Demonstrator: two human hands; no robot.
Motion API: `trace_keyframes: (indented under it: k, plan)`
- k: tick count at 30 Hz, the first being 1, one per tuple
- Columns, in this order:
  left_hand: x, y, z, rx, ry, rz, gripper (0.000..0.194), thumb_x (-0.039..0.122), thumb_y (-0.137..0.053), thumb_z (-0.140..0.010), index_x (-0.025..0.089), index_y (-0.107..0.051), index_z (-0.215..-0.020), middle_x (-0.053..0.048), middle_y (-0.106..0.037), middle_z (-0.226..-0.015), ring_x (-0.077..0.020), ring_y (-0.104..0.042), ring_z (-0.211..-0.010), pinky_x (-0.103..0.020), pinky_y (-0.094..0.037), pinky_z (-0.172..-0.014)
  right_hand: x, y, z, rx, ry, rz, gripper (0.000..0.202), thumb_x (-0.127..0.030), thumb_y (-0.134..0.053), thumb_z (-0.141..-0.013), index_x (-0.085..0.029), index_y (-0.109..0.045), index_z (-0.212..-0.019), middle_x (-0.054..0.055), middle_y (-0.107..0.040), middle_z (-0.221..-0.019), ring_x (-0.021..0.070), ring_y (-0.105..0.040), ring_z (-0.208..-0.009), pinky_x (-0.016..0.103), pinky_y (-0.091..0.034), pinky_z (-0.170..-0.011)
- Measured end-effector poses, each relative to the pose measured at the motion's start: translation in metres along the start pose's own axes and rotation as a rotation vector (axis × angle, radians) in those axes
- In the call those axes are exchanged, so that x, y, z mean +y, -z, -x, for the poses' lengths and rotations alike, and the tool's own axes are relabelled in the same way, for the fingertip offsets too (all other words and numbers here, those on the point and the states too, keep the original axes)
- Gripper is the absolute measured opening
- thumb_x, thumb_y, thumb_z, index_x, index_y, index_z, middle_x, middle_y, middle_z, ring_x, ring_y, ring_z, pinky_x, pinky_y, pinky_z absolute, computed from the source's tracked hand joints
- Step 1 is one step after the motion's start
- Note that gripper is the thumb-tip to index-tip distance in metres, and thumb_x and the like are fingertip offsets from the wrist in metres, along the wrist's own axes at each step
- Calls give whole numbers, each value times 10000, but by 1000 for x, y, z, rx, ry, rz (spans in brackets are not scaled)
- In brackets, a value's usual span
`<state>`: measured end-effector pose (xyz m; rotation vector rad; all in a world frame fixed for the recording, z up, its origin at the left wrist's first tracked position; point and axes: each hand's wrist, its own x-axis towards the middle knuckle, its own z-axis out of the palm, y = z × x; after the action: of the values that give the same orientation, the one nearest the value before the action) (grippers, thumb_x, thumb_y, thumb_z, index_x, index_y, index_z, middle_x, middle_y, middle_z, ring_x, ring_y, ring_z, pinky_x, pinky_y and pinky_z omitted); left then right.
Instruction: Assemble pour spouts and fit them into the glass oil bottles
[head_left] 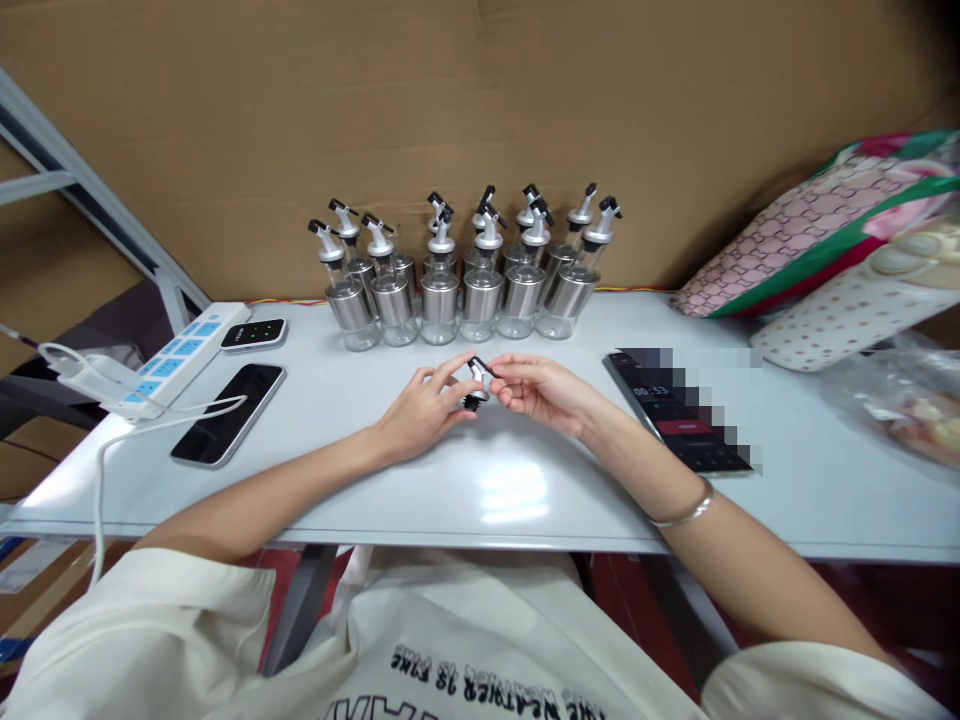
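Observation:
Over the middle of the table, my left hand (427, 410) pinches a bottle pourer (478, 376) with a silver body, a black ribbed stopper at its lower end and a black flip cap on top. The fingers of my right hand (541, 388) are closed at the pourer's black cap, on its right side. Just behind my hands stand oil bottles (439, 300) of glass with steel sleeves, in two rows. Each oil bottle that shows its top carries a silver and black pourer of the same look.
On the left lie a white power strip (176, 362) with a cable, a small device (255, 335) and a black phone (229, 415). A second phone (675, 415) lies right of my hands. Farther right are a dotted tumbler (847, 300), a patterned bag (802, 230) and a plastic bag (915, 400). Cardboard (450, 100) stands behind.

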<state>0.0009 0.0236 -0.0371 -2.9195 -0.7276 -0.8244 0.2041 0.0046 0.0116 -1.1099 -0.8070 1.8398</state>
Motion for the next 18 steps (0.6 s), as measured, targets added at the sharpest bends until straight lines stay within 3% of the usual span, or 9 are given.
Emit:
trace_keyframes:
  k: [5,9,18]
  plan:
    - [0,1,-1,-29,26,-15,323,387,-413,-954,182,-507,-1184,-187,-432,-1390,-228,-554,-1103,-373,-417,-892,3,0,0,-14,70,122,83,-113,-638,-799,-140,-575,-752,14,-655,-585,71,-574,-438,138,-478,-430]
    - [0,1,-1,-78,34,-5,327,385,-423,-951,193,-513,-1200,-182,-429,-1397,-225,-560,-1094,-378,-409,-903,6,3,-3,32,217,277,229,-245,-790,-659,-137,-590,-695,11,-647,-605,83,-573,-481,166,-463,-431]
    - [0,0,0,-59,16,-20,345,396,-395,-957,182,-506,-1204,-197,-434,-1392,-230,-564,-1094,-384,-409,-899,5,2,-1,54,281,364,333,-351,-842,-563,-130,-618,-672,3,-629,-547,86,-551,-448,199,-464,-449]
